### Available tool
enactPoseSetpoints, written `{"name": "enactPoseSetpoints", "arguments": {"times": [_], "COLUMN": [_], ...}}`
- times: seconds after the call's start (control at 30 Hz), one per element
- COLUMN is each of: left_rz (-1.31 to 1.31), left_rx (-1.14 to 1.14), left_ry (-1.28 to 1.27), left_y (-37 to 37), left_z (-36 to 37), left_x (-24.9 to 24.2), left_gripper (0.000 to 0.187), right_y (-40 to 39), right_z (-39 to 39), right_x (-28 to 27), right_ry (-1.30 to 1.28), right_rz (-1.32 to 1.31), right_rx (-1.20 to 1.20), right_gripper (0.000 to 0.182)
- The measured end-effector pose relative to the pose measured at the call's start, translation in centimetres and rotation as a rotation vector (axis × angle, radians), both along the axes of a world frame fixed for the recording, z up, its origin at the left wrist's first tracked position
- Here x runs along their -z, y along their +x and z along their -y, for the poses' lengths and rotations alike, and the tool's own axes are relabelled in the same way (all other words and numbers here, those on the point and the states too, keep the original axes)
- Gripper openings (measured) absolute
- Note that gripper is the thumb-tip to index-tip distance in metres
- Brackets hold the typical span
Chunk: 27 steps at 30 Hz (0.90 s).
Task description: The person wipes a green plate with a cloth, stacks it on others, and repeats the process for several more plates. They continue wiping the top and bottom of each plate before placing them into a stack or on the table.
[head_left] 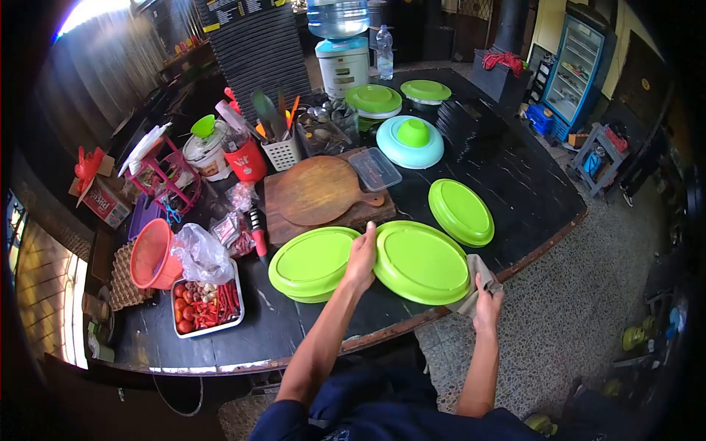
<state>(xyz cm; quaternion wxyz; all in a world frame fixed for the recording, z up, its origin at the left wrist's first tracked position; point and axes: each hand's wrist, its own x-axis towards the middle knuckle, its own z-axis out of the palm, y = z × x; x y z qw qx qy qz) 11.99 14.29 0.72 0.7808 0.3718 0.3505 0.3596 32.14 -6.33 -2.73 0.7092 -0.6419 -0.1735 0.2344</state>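
My left hand (361, 257) grips the left rim of a large green plate (421, 262) lying upside down near the table's front edge. My right hand (486, 303) holds a grey cloth (473, 283) against the plate's right rim. To the left lies a stack of green plates (311, 262), touching or nearly touching the held plate. Another green plate (461, 211) rests upside down further right.
A round wooden board (320, 189) lies behind the plates on the black table (515, 176). A tray of chillies and tomatoes (207, 305), an orange basket (153, 253), utensil holders, a blue lidded dish (409, 141) and a water dispenser (341, 51) stand around. The table edge runs near my body.
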Motion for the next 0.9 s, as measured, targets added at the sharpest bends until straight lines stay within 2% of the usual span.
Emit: {"name": "enactPoseSetpoints", "arguments": {"times": [0.1, 0.17, 0.23, 0.3, 0.4, 0.43, 0.5, 0.53, 0.6, 0.73, 0.77, 0.83, 0.87, 0.9], "left_rz": [0.039, -0.240, -0.558, -0.674, -0.663, -0.661, -0.641, -0.636, -0.794, -0.798, -0.888, -0.981, -1.018, -1.051], "left_rx": [0.117, 0.207, 0.229, 0.180, 0.156, 0.162, 0.165, 0.168, 0.119, 0.096, 0.152, 0.215, 0.227, 0.234], "left_ry": [0.053, 0.275, 0.372, 0.522, 0.550, 0.554, 0.551, 0.553, 0.650, 0.797, 0.881, 0.967, 0.974, 0.985], "left_y": [5.4, 9.6, 13.1, 16.6, 20.2, 20.9, 22.5, 23.1, 23.7, 25.1, 25.5, 25.3, 25.0, 24.8], "left_z": [-3.0, -6.0, -6.2, -7.2, -8.4, -8.4, -8.5, -8.2, -7.8, -7.5, -7.3, -6.8, -6.0, -5.5], "left_x": [2.9, 6.0, 5.0, 6.3, 6.6, 7.0, 7.4, 7.0, 6.9, 7.5, 7.5, 7.2, 7.3, 7.0], "left_gripper": [0.052, 0.052, 0.060, 0.062, 0.066, 0.066, 0.083, 0.083, 0.084, 0.086, 0.085, 0.084, 0.083, 0.082], "right_y": [2.5, 5.2, 7.1, 8.8, 11.7, 12.7, 14.6, 15.6, 16.5, 16.5, 16.5, 16.1, 15.6, 15.0], "right_z": [0.3, -0.2, -1.2, -2.6, -4.2, -4.6, -5.1, -5.6, -6.4, -7.6, -7.7, -8.2, -7.9, -7.6], "right_x": [1.0, 3.5, 3.6, 3.3, 3.2, 3.4, 3.9, 4.7, 5.5, 5.5, 5.5, 5.2, 5.4, 4.5], "right_ry": [-0.043, 0.060, 0.047, 0.063, 0.079, 0.078, 0.027, 0.003, -0.047, -0.102, -0.103, -0.252, -0.266, -0.269], "right_rz": [-0.106, -0.064, -0.034, -0.034, -0.038, -0.053, -0.026, 0.034, 0.114, 0.058, 0.057, 0.151, 0.301, 0.301], "right_rx": [0.082, 0.088, 0.130, 0.184, 0.218, 0.237, 0.284, 0.271, 0.266, 0.284, 0.283, 0.231, 0.199, 0.201], "right_gripper": [0.031, 0.033, 0.033, 0.033, 0.032, 0.032, 0.031, 0.030, 0.029, 0.028, 0.028, 0.026, 0.027, 0.027]}}
